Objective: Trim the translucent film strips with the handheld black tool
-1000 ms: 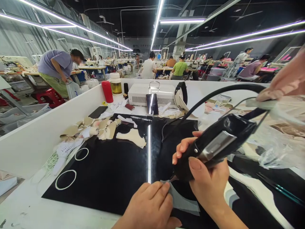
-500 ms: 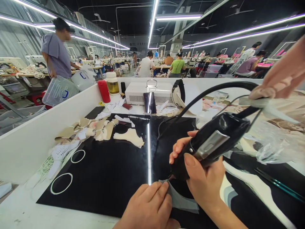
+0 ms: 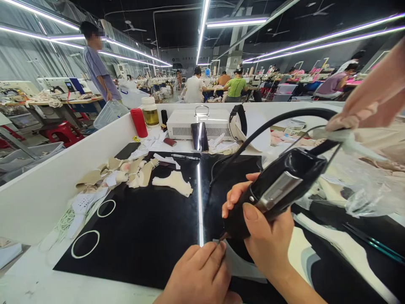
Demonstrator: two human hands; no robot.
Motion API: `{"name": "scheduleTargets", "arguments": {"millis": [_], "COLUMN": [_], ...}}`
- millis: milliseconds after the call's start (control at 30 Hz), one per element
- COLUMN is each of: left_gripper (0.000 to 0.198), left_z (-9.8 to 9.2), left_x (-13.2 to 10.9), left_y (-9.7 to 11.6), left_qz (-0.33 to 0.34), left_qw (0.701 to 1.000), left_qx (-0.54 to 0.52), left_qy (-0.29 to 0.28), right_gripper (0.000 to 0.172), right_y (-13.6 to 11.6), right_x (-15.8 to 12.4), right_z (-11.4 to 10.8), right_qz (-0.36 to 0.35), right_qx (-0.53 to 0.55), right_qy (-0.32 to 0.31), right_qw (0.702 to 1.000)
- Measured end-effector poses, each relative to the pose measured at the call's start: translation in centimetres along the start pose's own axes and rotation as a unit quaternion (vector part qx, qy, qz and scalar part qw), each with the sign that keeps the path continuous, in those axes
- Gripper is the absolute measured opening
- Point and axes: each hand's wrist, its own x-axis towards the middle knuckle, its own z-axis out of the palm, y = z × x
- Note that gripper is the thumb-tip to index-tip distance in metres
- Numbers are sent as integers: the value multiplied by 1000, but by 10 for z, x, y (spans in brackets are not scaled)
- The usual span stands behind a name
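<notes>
My right hand [image 3: 265, 236] is wrapped round a black corded hand tool [image 3: 278, 190] with a metal plate on its side. Its tip touches a small grey fabric piece [image 3: 240, 264] lying on the glossy black work surface [image 3: 148, 228]. My left hand [image 3: 199, 274] lies on the near edge of that piece, fingers curled and pressing it down. The tool's black cable [image 3: 284, 120] arcs up and back to the left.
Beige fabric cut-outs [image 3: 126, 171] lie at the back left, with two white rings [image 3: 85, 243] nearer. A white box [image 3: 198, 122], phone [image 3: 200, 136], red bottle [image 3: 139, 122] and jar stand at the back. Another person's hand [image 3: 373, 101] holds clear plastic at the right.
The hands and tool have barely shifted on the grey piece. The person in the purple shirt at the back left has stood up and walked right with a clear bin.
</notes>
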Motion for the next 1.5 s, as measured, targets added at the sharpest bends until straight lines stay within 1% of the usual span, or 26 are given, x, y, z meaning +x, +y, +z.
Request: {"name": "scheduleTargets", "arguments": {"millis": [67, 233, 400, 467, 567, 700, 833, 933, 1067, 1300, 1500], "left_gripper": [47, 48, 50, 48, 44, 47, 50, 50, 48, 46, 47], "left_z": [0, -1, -1, -2, -6, -14, -21, -26, -31, -32, -35], "left_x": [0, 1, 2, 1, -1, -1, 2, 4, 6, 8, 11], "left_y": [0, 1, 0, 0, 0, -1, -4, -7, -9, -10, -10], "left_qz": [-1, -2, -7, -7, -6, -6, 1, 9, 21, 19, 13], "left_qw": [1000, 1000, 1000, 1000, 1000, 997, 993, 991, 988, 988, 989], "left_qx": [1, 0, 1, 0, -3, -8, -9, -2, 4, 3, 1], "left_qy": [-2, -8, 1, -2, -29, -79, -116, -135, -151, -152, -149], "right_gripper": [29, 36, 30, 30, 34, 39, 38, 38, 38, 37, 36], "right_y": [0, 2, 4, 3, -4, -25, -41, -45, -43, -36, -35], "right_x": [0, -1, -1, 0, 4, 5, -4, -12, -18, -21, -24], "right_z": [0, 2, 7, 7, -1, -23, -48, -59, -62, -59, -61], "right_qz": [1, 2, 11, 13, 15, 3, -4, -5, -16, -8, -7], "right_qx": [3, 34, 25, 27, 24, 8, -22, -32, -23, -39, -45], "right_qy": [-1, -6, -9, -15, -19, 0, 27, 28, 32, 36, 22], "right_qw": [1000, 999, 1000, 999, 999, 1000, 999, 999, 999, 999, 999]}}
